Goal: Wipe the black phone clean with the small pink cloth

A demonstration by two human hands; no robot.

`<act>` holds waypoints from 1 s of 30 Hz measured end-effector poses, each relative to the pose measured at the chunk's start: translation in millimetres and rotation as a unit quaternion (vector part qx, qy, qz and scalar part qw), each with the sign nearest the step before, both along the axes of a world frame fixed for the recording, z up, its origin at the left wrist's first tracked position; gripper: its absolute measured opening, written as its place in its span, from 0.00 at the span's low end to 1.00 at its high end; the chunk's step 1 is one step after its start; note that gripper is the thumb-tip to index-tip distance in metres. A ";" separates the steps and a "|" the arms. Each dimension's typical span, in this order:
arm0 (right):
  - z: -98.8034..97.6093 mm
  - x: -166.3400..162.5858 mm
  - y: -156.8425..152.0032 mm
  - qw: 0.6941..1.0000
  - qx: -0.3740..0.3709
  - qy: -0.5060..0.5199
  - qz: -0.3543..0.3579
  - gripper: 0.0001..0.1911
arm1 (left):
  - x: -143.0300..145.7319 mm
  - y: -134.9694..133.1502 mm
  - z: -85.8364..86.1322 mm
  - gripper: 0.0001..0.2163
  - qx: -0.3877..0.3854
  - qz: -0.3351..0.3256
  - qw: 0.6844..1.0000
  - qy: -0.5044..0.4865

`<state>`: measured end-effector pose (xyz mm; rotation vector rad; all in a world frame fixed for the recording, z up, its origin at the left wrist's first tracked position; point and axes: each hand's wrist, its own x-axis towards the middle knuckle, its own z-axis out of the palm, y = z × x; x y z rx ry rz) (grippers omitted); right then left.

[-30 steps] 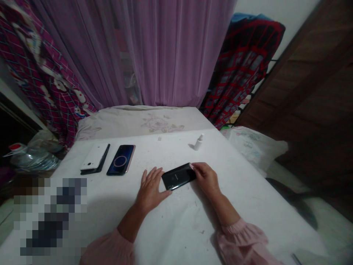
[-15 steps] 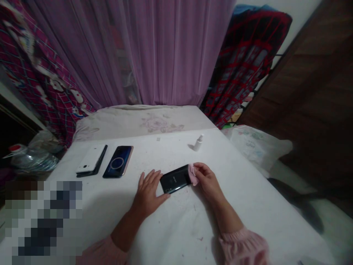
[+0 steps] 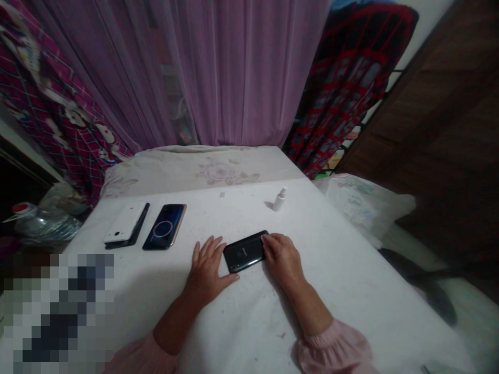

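A black smartphone (image 3: pixel 245 251) lies face down on the white sheet (image 3: pixel 234 311), tilted at a slant between my two hands. My left hand (image 3: pixel 207 267) rests flat with its fingers spread, its thumb reaching the phone's lower left corner. My right hand (image 3: pixel 283 258) sits at the phone's right end with its fingertips on the edge. Nothing shows inside that hand, though its fingers hide part of the phone. Further left lie a white phone (image 3: pixel 125 223) on top of a dark phone and a blue-screened phone (image 3: pixel 163 227).
A small white spray bottle (image 3: pixel 279 200) stands on the sheet beyond the hands. A floral pillow (image 3: pixel 202 174) lies at the far end, below a purple curtain (image 3: pixel 234 72). A white plastic bag (image 3: pixel 360 205) sits past the right edge. A pixelated patch (image 3: pixel 58 311) covers the lower left.
The pink cloth at my right fingertips no longer shows. My right hand now sits against the phone's end, and the whole view has shifted slightly.
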<state>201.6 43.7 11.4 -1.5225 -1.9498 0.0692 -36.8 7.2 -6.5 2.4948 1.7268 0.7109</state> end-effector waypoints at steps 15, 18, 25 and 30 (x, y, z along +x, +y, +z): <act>4.3 -52.3 -21.1 0.987 0.037 -0.068 0.143 0.14 | 7.5 -1.0 8.8 0.28 -0.032 0.017 0.999 -0.016; 3.5 -37.7 -14.0 0.991 0.036 -0.049 0.117 0.15 | 7.4 -1.4 9.7 0.27 -0.033 0.019 0.999 -0.018; -0.9 -2.7 9.8 0.997 0.018 -0.066 -0.036 0.14 | 7.4 -2.0 10.1 0.27 -0.041 0.015 0.999 -0.028; 4.0 -47.9 -13.2 0.990 0.037 -0.064 0.118 0.14 | 8.8 -2.2 8.9 0.28 -0.047 0.018 0.998 -0.029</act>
